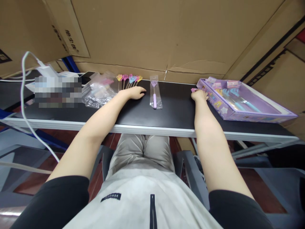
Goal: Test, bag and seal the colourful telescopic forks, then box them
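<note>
My left hand [135, 93] lies flat on the black tabletop [176, 111], fingers stretched out toward a row of several small coloured claw-shaped scratchers [128, 79] just beyond it. A purple scratcher in a clear bag [155, 93] lies a little to the right of that hand. My right hand [199, 94] is curled at the near left corner of a purple display box [240, 103] that holds several blue and pink scratchers. Its fingers pinch something small and pink at the box's edge.
A heap of clear plastic bags [98, 90] sits left of my left hand. Further left are a white charger and cable [23, 82] and a blurred patch. Cardboard boxes [154, 35] wall the back. Grey plastic chairs stand below the table.
</note>
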Motion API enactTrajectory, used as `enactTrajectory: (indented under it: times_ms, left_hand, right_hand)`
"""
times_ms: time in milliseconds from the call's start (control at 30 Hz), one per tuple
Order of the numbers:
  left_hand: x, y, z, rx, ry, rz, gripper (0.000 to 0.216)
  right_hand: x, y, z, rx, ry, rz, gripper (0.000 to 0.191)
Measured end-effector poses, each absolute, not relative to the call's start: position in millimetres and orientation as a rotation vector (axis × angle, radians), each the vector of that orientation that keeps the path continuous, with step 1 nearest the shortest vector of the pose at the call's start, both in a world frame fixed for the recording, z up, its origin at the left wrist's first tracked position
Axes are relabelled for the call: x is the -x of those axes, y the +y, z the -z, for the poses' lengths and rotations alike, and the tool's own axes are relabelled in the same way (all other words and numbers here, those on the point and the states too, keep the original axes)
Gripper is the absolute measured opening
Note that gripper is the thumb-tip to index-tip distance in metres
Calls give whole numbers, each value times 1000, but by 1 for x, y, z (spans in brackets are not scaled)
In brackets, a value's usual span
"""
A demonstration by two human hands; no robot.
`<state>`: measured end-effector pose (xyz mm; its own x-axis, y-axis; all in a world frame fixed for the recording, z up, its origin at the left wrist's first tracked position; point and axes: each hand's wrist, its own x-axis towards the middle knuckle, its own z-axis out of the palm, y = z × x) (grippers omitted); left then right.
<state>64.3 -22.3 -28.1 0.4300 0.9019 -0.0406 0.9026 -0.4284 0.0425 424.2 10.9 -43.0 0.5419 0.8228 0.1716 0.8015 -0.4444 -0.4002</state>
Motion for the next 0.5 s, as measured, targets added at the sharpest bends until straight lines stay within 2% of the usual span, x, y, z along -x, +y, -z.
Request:
enactTrajectory:
  times_ms: [333,500]
  left_hand:
    - [-63,-22,29,-2622,1633,13,65]
    - [-64,-24,27,-2617,1634,22,65]
  right_hand:
    - [-418,4,38,2339,-1300,-70,54]
    - [-422,7,39,2348,-1317,-72,49]
